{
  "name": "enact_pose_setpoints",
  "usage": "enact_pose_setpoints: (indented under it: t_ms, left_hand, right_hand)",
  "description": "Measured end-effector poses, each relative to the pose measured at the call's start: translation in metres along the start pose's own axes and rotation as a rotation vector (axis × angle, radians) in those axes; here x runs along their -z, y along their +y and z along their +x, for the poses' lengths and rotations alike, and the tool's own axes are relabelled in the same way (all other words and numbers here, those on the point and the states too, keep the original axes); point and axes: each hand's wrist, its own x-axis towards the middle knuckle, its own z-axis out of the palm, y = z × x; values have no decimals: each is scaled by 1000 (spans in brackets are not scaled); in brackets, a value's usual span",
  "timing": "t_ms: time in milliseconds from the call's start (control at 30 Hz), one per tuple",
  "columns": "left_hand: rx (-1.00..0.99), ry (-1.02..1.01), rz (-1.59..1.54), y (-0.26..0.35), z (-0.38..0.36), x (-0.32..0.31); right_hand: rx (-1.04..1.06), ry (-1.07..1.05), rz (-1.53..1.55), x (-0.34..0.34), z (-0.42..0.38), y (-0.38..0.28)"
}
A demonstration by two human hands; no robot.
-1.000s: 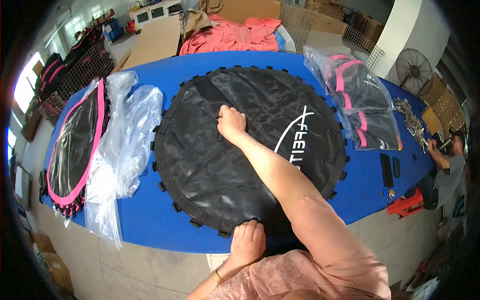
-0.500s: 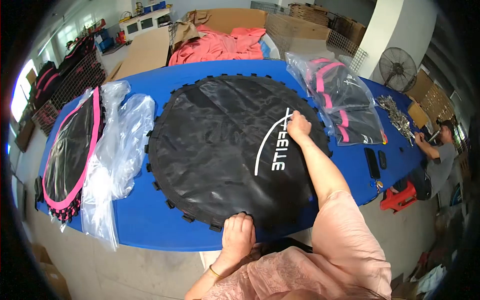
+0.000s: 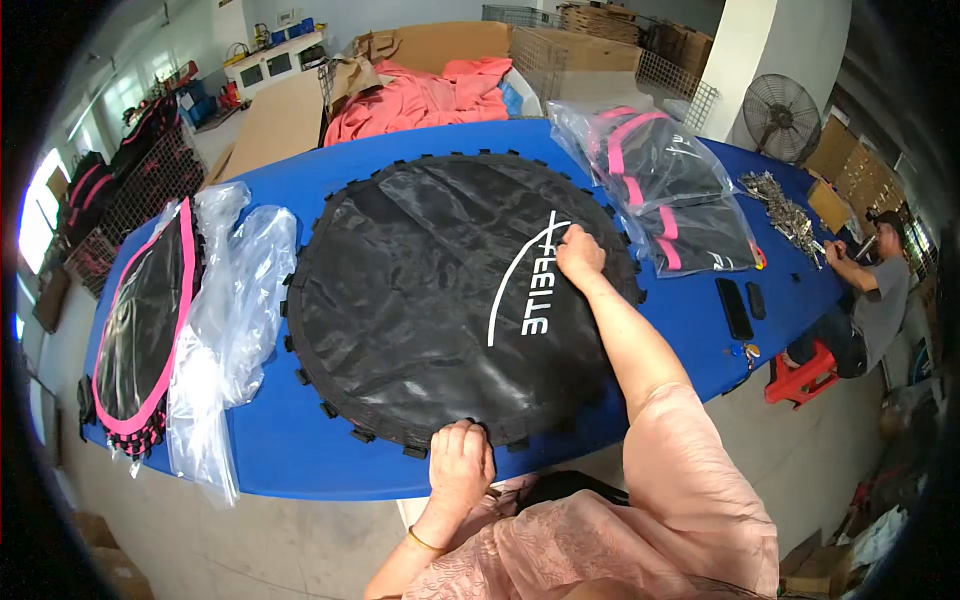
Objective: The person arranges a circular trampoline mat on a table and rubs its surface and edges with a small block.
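Note:
A round black trampoline mat (image 3: 400,300) lies flat, with black tabs around its rim and white lettering (image 3: 540,290) on its right half. My left hand (image 3: 461,465) is at the near rim, fingers bent over the edge and closed on it. My right hand (image 3: 581,256) rests on the mat beside the top of the lettering. Its fingers are curled in, and whatever may be under them is hidden.
The mat is on a blue table (image 3: 300,470). Clear plastic bags (image 3: 215,340) and a pink-edged black piece (image 3: 150,310) lie left; bagged pieces (image 3: 665,195), a phone (image 3: 734,308) and metal parts (image 3: 785,215) right. A co-worker (image 3: 875,285) sits at the right end.
The view has shifted slightly, so the mat and table appear further left. A tab on the near rim now shows right of my left hand. Both hands stay at about the same places on the mat.

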Motion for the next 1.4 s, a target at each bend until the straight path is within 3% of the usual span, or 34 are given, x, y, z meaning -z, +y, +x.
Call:
enact_pose_setpoints:
  t_ms: [133, 300, 567, 867, 1100, 1233, 1333, 1400]
  left_hand:
    - [26, -4, -35, 0, -1, -1]
    - [45, 13, -43, 1, 0, 1]
    - [35, -24, -21, -3, -7, -8]
    - [-16, -28, -7, -4, -9, -9]
    - [-5, -28, -11, -3, -3, -4]
    - [17, 11, -21, 0, -2, -5]
    - [22, 7, -14, 0, 0, -4]
    - [33, -5, -52, -1, -4, -6]
  right_hand:
    - [118, -94, 69, -25, -10, -54]
    - [269, -59, 109, -42, -13, -92]
    - [184, -44, 100, -75, 17, -142]
    - [605, -108, 305, -103, -62, -245]
    - [840, -279, 448, -89, -137, -254]
    - [788, -118, 326, -80, -98, -216]
    - [562, -38, 209, -67, -56, -171]
    - [400, -102, 208, -63, -35, -144]
